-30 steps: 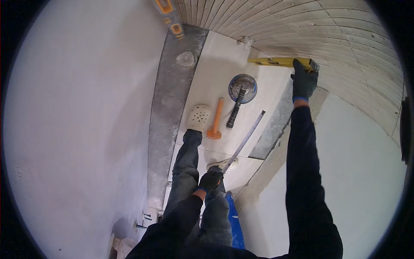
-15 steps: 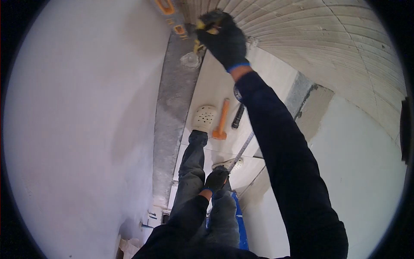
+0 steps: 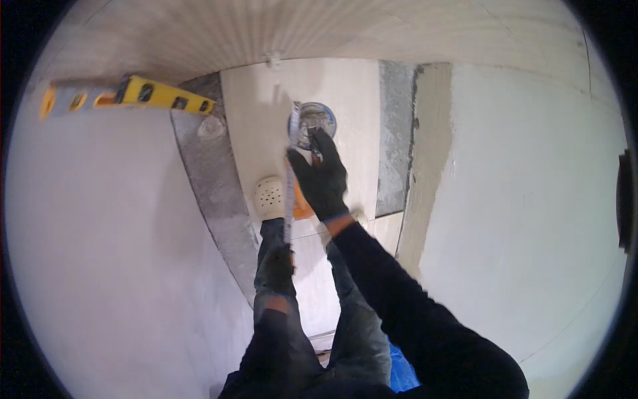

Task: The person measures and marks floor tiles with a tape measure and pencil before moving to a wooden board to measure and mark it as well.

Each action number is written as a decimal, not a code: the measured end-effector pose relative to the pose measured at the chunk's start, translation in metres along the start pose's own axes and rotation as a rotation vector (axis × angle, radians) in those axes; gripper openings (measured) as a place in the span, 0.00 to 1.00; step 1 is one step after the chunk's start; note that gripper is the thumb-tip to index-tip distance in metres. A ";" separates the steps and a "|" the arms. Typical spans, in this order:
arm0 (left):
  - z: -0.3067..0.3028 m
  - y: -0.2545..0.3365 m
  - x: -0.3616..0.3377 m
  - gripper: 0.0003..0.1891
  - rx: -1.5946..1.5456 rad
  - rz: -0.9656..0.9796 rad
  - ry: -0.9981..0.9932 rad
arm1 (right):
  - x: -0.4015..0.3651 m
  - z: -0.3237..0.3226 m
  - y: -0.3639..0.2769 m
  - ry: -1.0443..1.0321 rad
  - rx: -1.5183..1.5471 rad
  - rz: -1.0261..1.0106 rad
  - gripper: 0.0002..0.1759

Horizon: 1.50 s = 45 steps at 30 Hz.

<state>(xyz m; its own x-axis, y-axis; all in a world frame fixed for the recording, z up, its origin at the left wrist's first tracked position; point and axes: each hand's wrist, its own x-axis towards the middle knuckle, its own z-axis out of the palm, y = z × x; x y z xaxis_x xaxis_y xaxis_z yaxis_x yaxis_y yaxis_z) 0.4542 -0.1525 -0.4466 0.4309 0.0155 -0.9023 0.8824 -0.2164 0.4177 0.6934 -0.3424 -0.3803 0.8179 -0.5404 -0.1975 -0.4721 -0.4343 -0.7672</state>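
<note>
My left hand (image 3: pixel 276 266), in a dark glove, is closed on the lower end of a measuring tape (image 3: pixel 289 199). The pale marked strip runs upward from it, across an orange hammer (image 3: pixel 303 203) lying on the tile. My right hand (image 3: pixel 322 176), gloved too, reaches over the floor with thumb and finger apart, close beside the strip. Just beyond its fingers lies a round grey thing with a blue rim (image 3: pixel 314 123), whose kind I cannot make out. The hand partly hides the hammer.
A yellow spirit level (image 3: pixel 166 96) stands at the left wall, with a grey and orange one (image 3: pixel 73 100) alongside. Bare cement strips (image 3: pixel 397 139) border the floor tile (image 3: pixel 355 113). My cream clog (image 3: pixel 269 197) stands left of the hammer. Blue sheeting (image 3: pixel 402 369) shows behind my legs.
My right hand has left the levels and come down and back toward my body. The tape in my left hand now points straight ahead. My view has shifted, showing the round thing.
</note>
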 end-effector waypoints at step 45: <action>0.132 0.313 0.417 0.21 1.409 0.818 0.150 | -0.142 -0.051 0.239 -0.535 0.458 0.688 0.30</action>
<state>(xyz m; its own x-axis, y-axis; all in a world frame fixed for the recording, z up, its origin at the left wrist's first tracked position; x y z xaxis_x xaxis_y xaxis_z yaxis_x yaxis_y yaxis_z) 0.8846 -0.3424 -0.7062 0.7574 -0.4732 -0.4498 -0.3997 -0.8808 0.2537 0.4481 -0.4059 -0.5044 0.5067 -0.1236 -0.8532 -0.8204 0.2352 -0.5212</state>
